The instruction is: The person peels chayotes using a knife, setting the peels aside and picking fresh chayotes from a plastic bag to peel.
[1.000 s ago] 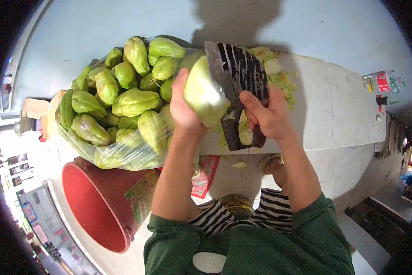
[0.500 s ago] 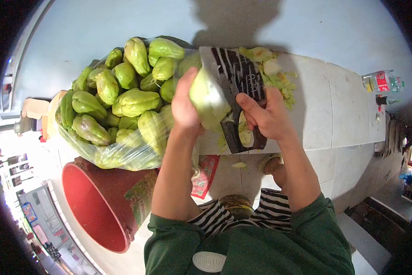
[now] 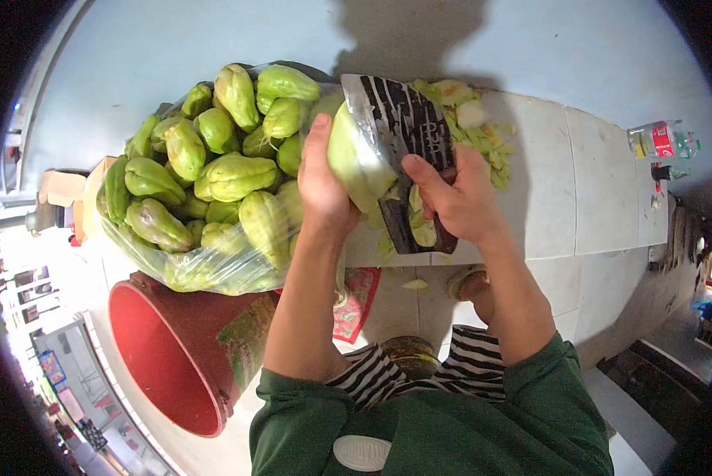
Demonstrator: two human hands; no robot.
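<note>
My left hand is wrapped round a pale green chayote, holding it up over the tiled counter. In my right hand is a broad cleaver with a dark, streaked blade and a silver edge. Fingers close on its looped black handle, and my thumb presses along the blade side. The edge lies against the chayote's right side. Left of my hands sits a large clear plastic bag full of chayotes. Pale green peelings lie behind and right of the cleaver.
The white tiled counter runs along a pale wall. A red bucket lies tipped below the bag, beside a red patterned cloth. A plastic bottle with a red label is at the counter's far right. One peel scrap is below the counter edge.
The cleaver and my right hand have shifted slightly left and up. My left hand still holds the chayote, which is now less blurred. The bag and bucket stay put.
</note>
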